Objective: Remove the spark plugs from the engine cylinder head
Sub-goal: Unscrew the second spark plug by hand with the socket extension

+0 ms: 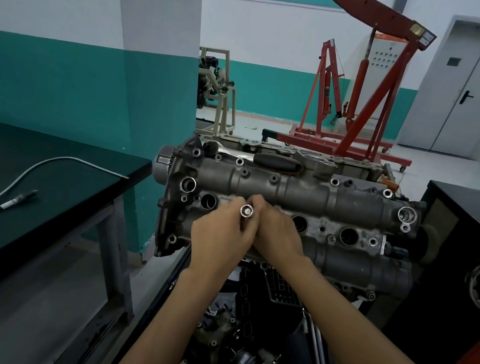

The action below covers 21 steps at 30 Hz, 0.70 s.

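Together, left hand (221,238) and right hand (279,234) grip a socket (246,211) standing in the cylinder head (354,199); neighbouring wells gape dark.

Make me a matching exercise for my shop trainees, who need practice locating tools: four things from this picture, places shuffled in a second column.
1. socket
2. ratchet
3. spark plug
4. engine hoist

A. lying on the dark bench at left
B. standing on the floor behind the engine
C. held between both hands
D. resting on the far top edge of the cylinder head

Pairs: 1-C, 2-D, 3-A, 4-B
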Motion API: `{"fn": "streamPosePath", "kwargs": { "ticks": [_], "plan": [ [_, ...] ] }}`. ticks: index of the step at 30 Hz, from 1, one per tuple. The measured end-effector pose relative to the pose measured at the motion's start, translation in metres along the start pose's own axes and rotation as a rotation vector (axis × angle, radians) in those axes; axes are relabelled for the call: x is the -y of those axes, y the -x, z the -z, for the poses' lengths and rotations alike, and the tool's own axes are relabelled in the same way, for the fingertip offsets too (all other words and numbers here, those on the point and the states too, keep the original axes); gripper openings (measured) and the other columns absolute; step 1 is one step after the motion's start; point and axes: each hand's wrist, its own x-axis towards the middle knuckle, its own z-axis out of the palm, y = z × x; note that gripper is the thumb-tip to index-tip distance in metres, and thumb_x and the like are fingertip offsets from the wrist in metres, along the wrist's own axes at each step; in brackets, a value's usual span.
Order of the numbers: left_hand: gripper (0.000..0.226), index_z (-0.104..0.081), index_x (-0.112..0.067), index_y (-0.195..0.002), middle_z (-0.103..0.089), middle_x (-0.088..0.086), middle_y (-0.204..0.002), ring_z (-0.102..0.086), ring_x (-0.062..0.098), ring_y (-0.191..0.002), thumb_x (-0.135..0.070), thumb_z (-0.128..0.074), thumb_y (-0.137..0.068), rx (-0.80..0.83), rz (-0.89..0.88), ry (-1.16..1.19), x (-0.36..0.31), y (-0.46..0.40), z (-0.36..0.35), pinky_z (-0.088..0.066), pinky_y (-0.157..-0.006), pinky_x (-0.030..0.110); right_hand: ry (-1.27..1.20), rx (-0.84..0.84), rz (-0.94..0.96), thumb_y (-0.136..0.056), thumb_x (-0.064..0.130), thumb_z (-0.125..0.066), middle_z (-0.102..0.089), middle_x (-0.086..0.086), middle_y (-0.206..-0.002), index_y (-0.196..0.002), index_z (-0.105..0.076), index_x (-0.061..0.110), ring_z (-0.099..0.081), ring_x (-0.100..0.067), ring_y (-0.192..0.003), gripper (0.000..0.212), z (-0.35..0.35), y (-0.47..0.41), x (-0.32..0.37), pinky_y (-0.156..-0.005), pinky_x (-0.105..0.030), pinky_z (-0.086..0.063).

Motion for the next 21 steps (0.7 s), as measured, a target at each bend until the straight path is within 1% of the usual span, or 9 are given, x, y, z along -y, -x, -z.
{"fn": "streamPosePath", "kwargs": {
  "ticks": [2, 4, 8, 9, 11, 13, 15, 18, 21],
  "plan": [
    [0.04, -0.052, -0.022, -0.065, -0.041, -0.01, -0.048, -0.04, 0.009, -0.047, -0.053, -0.044, -0.089, -0.005, 0.054, -0.02, 0.0, -0.004, 0.002, -0.02, -0.044, 0.019, -0.057, -0.027, 0.01, -0.089, 0.035, -0.048, -0.06, -0.009, -0.103, -0.107, -0.045, 0.01, -0.059, -0.032, -0.085, 0.031, 0.001, 0.001, 0.002, -0.063, -0.035, -0.041],
    [0.042, -0.047, -0.024, -0.062, -0.04, -0.011, -0.047, -0.038, 0.006, -0.047, -0.058, -0.041, -0.087, -0.022, 0.035, -0.03, 0.0, -0.003, 0.003, -0.02, -0.044, 0.018, -0.045, -0.035, 0.002, -0.087, 0.037, -0.05, -0.058, -0.007, -0.102, -0.105, -0.046, 0.011, -0.059, -0.03, -0.085, 0.032, 0.001, 0.001, 0.002, -0.063, -0.036, -0.043],
    [0.03, -0.051, -0.02, -0.082, -0.055, -0.01, -0.08, -0.053, 0.007, -0.065, -0.048, -0.044, -0.089, 0.0, -0.051, 0.026, 0.004, 0.007, -0.002, -0.035, -0.05, 0.021, 0.069, 0.011, 0.009, -0.09, 0.03, -0.047, -0.065, -0.007, -0.096, -0.104, -0.044, 0.012, -0.062, -0.03, -0.083, 0.023, -0.003, -0.001, -0.003, -0.063, -0.035, -0.04],
    [0.025, -0.052, -0.02, -0.084, -0.056, -0.009, -0.082, -0.054, 0.007, -0.066, -0.044, -0.046, -0.091, -0.002, -0.055, 0.034, 0.004, 0.008, -0.003, -0.036, -0.051, 0.022, 0.072, 0.015, 0.019, -0.09, 0.029, -0.047, -0.065, -0.008, -0.097, -0.104, -0.044, 0.012, -0.062, -0.031, -0.085, 0.022, -0.004, -0.001, -0.003, -0.063, -0.035, -0.039],
    [0.023, -0.048, -0.025, -0.074, -0.054, -0.01, -0.069, -0.049, 0.004, -0.056, -0.04, -0.051, -0.091, -0.012, -0.037, 0.039, 0.003, 0.007, -0.002, -0.03, -0.048, 0.019, 0.045, 0.01, 0.01, -0.09, 0.03, -0.046, -0.063, -0.008, -0.101, -0.105, -0.043, 0.012, -0.06, -0.032, -0.088, 0.023, -0.005, -0.001, -0.003, -0.064, -0.034, -0.036],
    [0.042, -0.032, -0.03, -0.057, -0.04, -0.011, -0.048, -0.037, 0.003, -0.043, -0.044, -0.054, -0.089, -0.023, 0.013, 0.028, 0.0, 0.004, 0.0, -0.02, -0.044, 0.017, -0.005, -0.009, -0.013, -0.089, 0.034, -0.047, -0.061, -0.008, -0.104, -0.106, -0.042, 0.013, -0.059, -0.032, -0.09, 0.027, -0.003, -0.001, -0.002, -0.064, -0.034, -0.035],
    [0.051, -0.025, -0.029, -0.051, -0.034, -0.01, -0.042, -0.034, 0.003, -0.04, -0.05, -0.053, -0.088, -0.018, 0.049, 0.018, -0.001, 0.001, 0.002, -0.019, -0.043, 0.019, -0.028, -0.021, -0.008, -0.087, 0.038, -0.049, -0.06, -0.006, -0.105, -0.106, -0.044, 0.013, -0.058, -0.03, -0.089, 0.032, -0.003, -0.001, -0.002, -0.062, -0.032, -0.035],
    [0.04, -0.034, -0.028, -0.06, -0.042, -0.01, -0.056, -0.042, 0.006, -0.05, -0.056, -0.046, -0.086, 0.007, 0.08, 0.046, -0.001, 0.003, 0.004, -0.021, -0.046, 0.019, -0.005, -0.033, -0.008, -0.087, 0.04, -0.05, -0.06, -0.004, -0.101, -0.103, -0.046, 0.013, -0.059, -0.027, -0.088, 0.032, -0.003, -0.001, -0.003, -0.062, -0.034, -0.04],
    [0.03, -0.038, -0.025, -0.073, -0.048, -0.008, -0.069, -0.048, 0.004, -0.062, -0.049, -0.045, -0.088, 0.024, 0.1, 0.154, -0.002, 0.009, 0.003, -0.024, -0.048, 0.02, 0.067, -0.047, 0.018, -0.09, 0.036, -0.049, -0.063, -0.005, -0.096, -0.1, -0.047, 0.012, -0.06, -0.028, -0.085, 0.026, -0.005, -0.001, -0.003, -0.06, -0.034, -0.039]
  ]
}}
